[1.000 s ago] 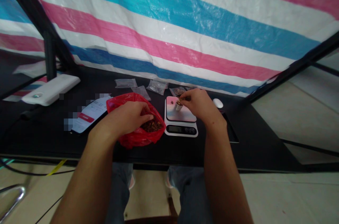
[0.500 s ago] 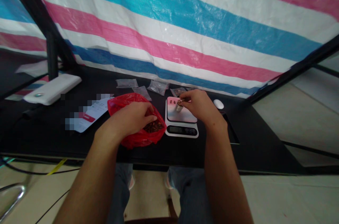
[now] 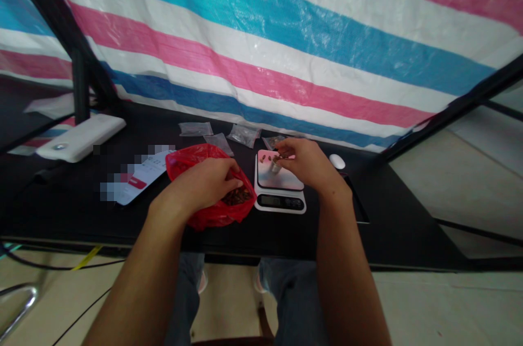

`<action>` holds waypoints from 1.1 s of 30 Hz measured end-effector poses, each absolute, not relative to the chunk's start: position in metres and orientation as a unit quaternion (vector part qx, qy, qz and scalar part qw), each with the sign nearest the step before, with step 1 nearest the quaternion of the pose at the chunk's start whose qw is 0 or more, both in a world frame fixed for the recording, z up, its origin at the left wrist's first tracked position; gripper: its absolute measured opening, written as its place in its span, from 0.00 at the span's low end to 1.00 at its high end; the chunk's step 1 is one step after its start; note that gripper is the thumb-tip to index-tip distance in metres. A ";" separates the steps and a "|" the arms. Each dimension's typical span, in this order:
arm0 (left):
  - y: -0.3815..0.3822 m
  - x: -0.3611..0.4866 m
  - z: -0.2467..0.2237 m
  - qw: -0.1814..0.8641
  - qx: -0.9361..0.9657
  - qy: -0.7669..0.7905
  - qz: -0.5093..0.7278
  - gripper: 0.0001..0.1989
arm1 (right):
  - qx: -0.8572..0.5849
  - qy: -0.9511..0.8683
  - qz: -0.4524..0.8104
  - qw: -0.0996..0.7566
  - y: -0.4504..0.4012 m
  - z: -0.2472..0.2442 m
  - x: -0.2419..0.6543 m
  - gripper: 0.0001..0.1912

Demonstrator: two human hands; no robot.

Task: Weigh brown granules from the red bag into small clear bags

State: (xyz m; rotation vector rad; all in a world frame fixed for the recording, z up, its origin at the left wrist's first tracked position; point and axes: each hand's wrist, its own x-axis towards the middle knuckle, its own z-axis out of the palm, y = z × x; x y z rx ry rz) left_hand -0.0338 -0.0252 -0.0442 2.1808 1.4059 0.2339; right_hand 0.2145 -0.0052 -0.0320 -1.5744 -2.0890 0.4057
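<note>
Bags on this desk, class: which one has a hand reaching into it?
The red plastic bag, which holds dark brown pieces with the left hand inside it. The small clear bags lie flat farther back, with no hand in them.

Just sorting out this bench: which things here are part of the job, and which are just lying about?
Part of the job:
left hand, in the red plastic bag with dark brown pieces
right hand, at the small cup on the digital scale

Seemingly lying about:
clear plastic bags
printed sheet
white mouse
white flat device
</note>
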 end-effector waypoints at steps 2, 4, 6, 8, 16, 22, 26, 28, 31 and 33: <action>-0.025 -0.033 -0.044 0.264 0.809 0.519 0.088 0.12 | -0.573 -0.763 0.157 0.254 -0.004 -0.034 0.215 0.14; -0.025 -0.033 -0.044 0.259 0.809 0.520 0.087 0.12 | -0.570 -0.762 0.161 0.261 -0.004 -0.035 0.217 0.15; -0.025 -0.032 -0.044 0.259 0.809 0.521 0.085 0.12 | -0.565 -0.761 0.167 0.271 -0.003 -0.036 0.218 0.15; -0.025 -0.032 -0.045 0.263 0.809 0.519 0.087 0.12 | -0.560 -0.758 0.180 0.282 -0.003 -0.036 0.219 0.15; -0.023 -0.034 -0.052 0.269 0.811 0.511 0.094 0.12 | -0.551 -0.754 0.200 0.295 -0.002 -0.036 0.218 0.12; -0.022 -0.032 -0.050 0.269 0.809 0.514 0.094 0.12 | -0.546 -0.745 0.215 0.316 -0.002 -0.036 0.223 0.14; -0.022 -0.031 -0.051 0.275 0.811 0.509 0.093 0.12 | -0.542 -0.741 0.201 0.342 0.000 -0.039 0.222 0.16; -0.021 -0.031 -0.051 0.277 0.813 0.503 0.095 0.12 | -0.538 -0.741 0.204 0.346 0.002 -0.041 0.219 0.16; -0.022 -0.031 -0.052 0.277 0.816 0.497 0.101 0.12 | -0.534 -0.742 0.211 0.346 0.003 -0.043 0.217 0.16; -0.022 -0.031 -0.051 0.268 0.821 0.491 0.112 0.12 | -0.534 -0.739 0.216 0.351 0.002 -0.042 0.218 0.15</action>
